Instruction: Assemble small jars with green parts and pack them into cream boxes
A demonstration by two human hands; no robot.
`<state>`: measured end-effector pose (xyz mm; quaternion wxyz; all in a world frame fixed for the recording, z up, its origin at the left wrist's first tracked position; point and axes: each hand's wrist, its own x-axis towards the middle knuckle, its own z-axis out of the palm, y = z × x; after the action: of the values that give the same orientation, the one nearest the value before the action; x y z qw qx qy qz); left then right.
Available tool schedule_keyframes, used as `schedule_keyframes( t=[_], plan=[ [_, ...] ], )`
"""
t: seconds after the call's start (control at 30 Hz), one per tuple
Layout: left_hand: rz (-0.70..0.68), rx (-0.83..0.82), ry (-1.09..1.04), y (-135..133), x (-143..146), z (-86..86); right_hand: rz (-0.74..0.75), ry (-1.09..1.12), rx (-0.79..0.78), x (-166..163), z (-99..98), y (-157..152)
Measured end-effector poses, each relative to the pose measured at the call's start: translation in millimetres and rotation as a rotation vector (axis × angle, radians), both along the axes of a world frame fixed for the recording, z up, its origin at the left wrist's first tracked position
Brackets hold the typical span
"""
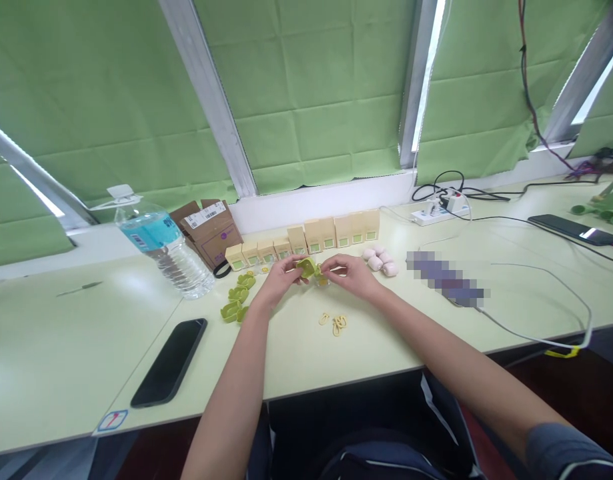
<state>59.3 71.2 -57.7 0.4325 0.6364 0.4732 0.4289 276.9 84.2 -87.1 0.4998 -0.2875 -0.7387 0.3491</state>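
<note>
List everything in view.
held piece: one, green, above desk middle
loose pieces: several, green, left of held piece
loops: few, yellow, nearer than held piece
small boxes: about ten, cream, row behind held piece
lumps: about four, pink, right of row
bottle: one, clear, back left
carton: one, brown, beside bottle
near phone: one, black, front left
far phone: one, black, back right
power strip: one, white, back
blinds: several, green, behind desk
left hand: one, pinching held piece
right hand: one, fingertips at held piece

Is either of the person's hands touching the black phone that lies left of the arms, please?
No, the left hand and right hand meet at a small green piece, while the black phone lies apart, further left.
</note>
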Motion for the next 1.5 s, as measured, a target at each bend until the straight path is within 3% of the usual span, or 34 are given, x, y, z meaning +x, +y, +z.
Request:
schedule_keyframes(
  t=[0.3,0.67,1.0,1.17,1.5],
  plan=[
    [-0.057,-0.046,-0.215,3.4,6.5,-13.4,-0.038,0.059,0.055,1.8,1.3,-0.8],
    [-0.016,0.050,-0.121,-6.2,16.6,-2.1,-0.140,0.016,0.181,3.9,6.4,-2.7],
    [-0.107,0.008,-0.189,-11.5,21.0,-2.6,-0.140,-0.005,0.261,6.3,11.6,-5.5],
    [-0.204,-0.032,-0.212,-12.4,19.6,-3.4,-0.139,0.010,0.382,7.3,13.1,-5.0],
    [-0.205,-0.015,-0.202,-11.6,20.2,-6.1,-0.117,-0.050,0.426,10.8,16.7,-5.6]
  ],
)
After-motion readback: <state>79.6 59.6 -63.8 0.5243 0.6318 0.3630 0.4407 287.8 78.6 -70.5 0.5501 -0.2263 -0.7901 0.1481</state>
